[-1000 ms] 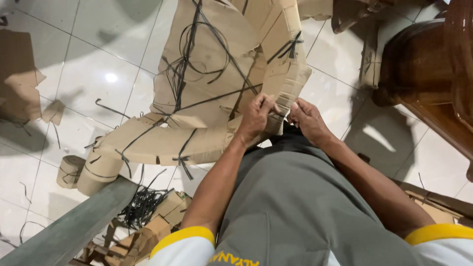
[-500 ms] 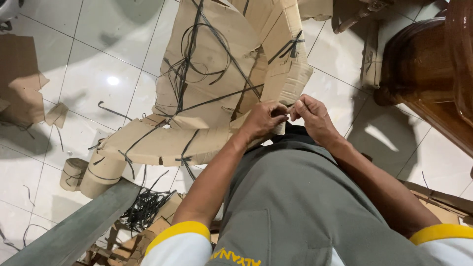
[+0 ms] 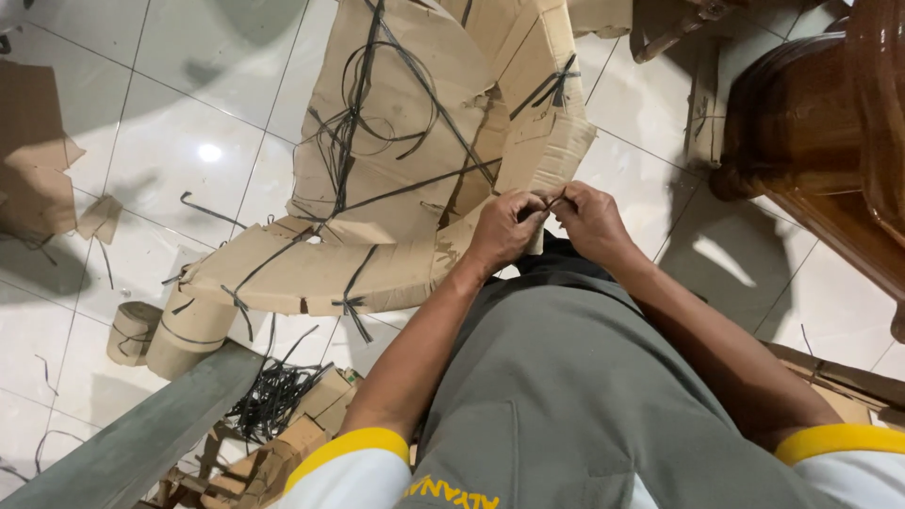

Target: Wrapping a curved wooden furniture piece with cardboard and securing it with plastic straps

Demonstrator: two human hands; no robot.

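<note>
A large shape wrapped in brown cardboard (image 3: 405,151) and bound with black plastic straps stands on the tiled floor in front of me. My left hand (image 3: 504,229) and my right hand (image 3: 586,219) meet at its near edge, fingers pinched together on a thin black strap (image 3: 554,200) that runs between them. Both hands press close to the cardboard's lower right corner, above my grey-trousered knee.
Polished dark wooden furniture (image 3: 830,141) stands at the right. A grey beam (image 3: 141,434) crosses the lower left, with a pile of black straps (image 3: 273,396) and cardboard scraps (image 3: 283,448) beside it. Cardboard-wrapped cylinders (image 3: 179,330) and torn cardboard pieces (image 3: 38,151) lie at the left.
My two hands have drawn closer together and closed on the strap; a second ago they were slightly apart at the cardboard's edge.
</note>
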